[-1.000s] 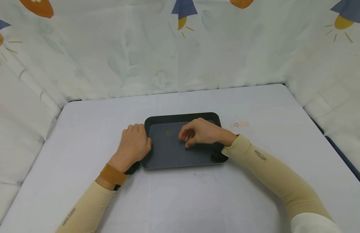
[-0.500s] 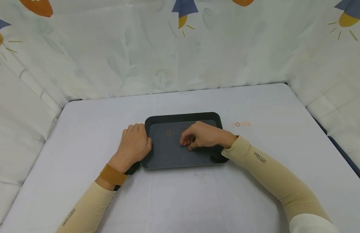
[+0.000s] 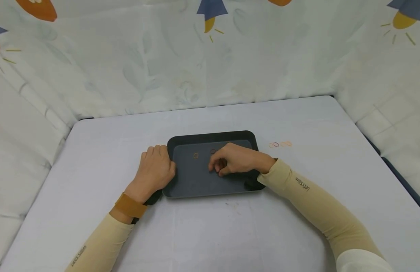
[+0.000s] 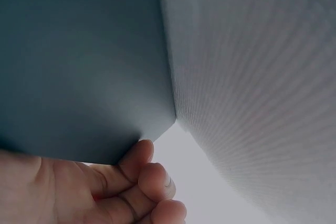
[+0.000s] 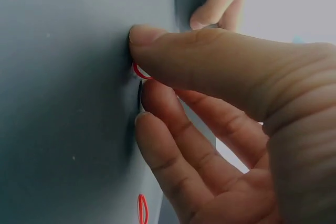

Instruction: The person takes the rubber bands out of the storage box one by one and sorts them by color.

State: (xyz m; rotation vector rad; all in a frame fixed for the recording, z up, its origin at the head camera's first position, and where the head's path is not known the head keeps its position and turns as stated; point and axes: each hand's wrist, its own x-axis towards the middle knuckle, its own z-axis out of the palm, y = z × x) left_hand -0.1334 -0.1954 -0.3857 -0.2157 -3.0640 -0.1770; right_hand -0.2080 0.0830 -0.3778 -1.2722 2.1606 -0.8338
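At the left end of the dark grey tray (image 3: 193, 187), my left hand (image 3: 154, 168) grips the wall, its fingertips curled against the outside in the left wrist view. My right hand (image 3: 235, 158) is bent down over the tray's middle with fingers curled. A small red rubber band (image 5: 140, 72) shows between its thumb and fingertips, close to the tray surface and partly hidden by the thumb. Just beyond these fingers lies a dark red rubber band (image 3: 213, 151). An orange rubber band (image 3: 196, 155) lies farther left in the tray.
Several small rubber bands (image 3: 282, 144), orange and red, lie in a row on the white tablecloth (image 3: 210, 234) right of the tray. A patterned white curtain (image 3: 135, 68) stands behind the table's far edge and along both sides.
My right hand has shifted slightly toward me and lowered, uncovering the dark red band beyond its fingers. The left hand keeps its place on the tray.
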